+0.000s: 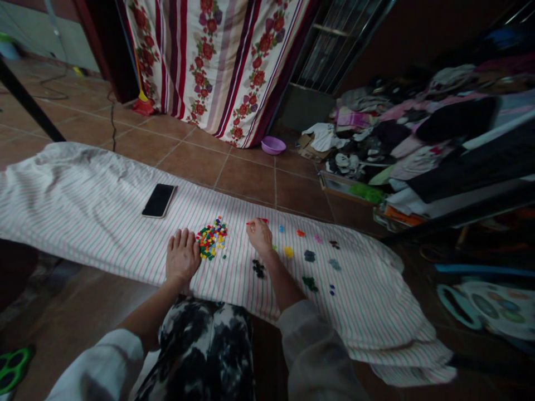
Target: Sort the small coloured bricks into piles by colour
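My left hand lies flat on the striped cloth, fingers stretched out, at the left edge of a mixed pile of small coloured pieces. The fingers of my right hand are pinched around a thin red stick-like tool, whose exact kind is unclear. Around that hand lie small one-colour groups: black pieces, yellow pieces, light blue pieces, orange pieces and dark green pieces. A green group is partly hidden by my right wrist.
Farther right are grey pieces, pink pieces, brown pieces and dark blue pieces. A phone rests on the cloth at left. Beyond are a purple basin, a curtain and heaped clothes.
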The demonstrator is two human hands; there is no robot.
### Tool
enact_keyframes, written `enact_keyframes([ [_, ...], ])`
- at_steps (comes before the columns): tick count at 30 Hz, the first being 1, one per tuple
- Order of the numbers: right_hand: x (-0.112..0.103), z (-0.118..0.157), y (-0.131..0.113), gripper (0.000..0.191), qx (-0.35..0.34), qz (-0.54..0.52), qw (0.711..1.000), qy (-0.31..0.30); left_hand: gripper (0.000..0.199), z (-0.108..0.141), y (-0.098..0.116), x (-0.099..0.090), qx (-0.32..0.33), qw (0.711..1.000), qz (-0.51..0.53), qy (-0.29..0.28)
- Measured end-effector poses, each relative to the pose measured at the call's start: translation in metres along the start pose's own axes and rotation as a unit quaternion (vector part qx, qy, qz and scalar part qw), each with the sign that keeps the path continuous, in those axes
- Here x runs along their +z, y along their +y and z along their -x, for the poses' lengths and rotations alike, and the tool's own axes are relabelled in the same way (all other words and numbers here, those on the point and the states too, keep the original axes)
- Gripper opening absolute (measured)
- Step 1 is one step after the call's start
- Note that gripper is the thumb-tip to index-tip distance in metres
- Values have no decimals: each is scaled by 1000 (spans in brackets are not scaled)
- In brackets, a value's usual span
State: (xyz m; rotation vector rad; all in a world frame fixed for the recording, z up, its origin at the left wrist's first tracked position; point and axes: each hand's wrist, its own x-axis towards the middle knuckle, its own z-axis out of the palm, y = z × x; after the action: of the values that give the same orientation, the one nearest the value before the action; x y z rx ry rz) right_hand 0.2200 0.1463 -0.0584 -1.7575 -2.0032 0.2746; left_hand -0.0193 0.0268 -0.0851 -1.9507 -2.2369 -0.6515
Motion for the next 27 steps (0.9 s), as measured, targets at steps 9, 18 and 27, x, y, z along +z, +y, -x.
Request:
enact_keyframes([
  [9, -15, -24, 32, 18, 90, 40, 994, 50, 53, -1, 0, -1, 5, 1000, -17, -12],
  [18, -17, -42, 45, 24, 139, 64, 988, 0, 53, -1, 0, 0, 16, 999, -34, -7],
  [27, -8, -37, 50, 32, 79, 55, 995, 3, 54, -1, 1, -2, 8, 999, -27, -16],
])
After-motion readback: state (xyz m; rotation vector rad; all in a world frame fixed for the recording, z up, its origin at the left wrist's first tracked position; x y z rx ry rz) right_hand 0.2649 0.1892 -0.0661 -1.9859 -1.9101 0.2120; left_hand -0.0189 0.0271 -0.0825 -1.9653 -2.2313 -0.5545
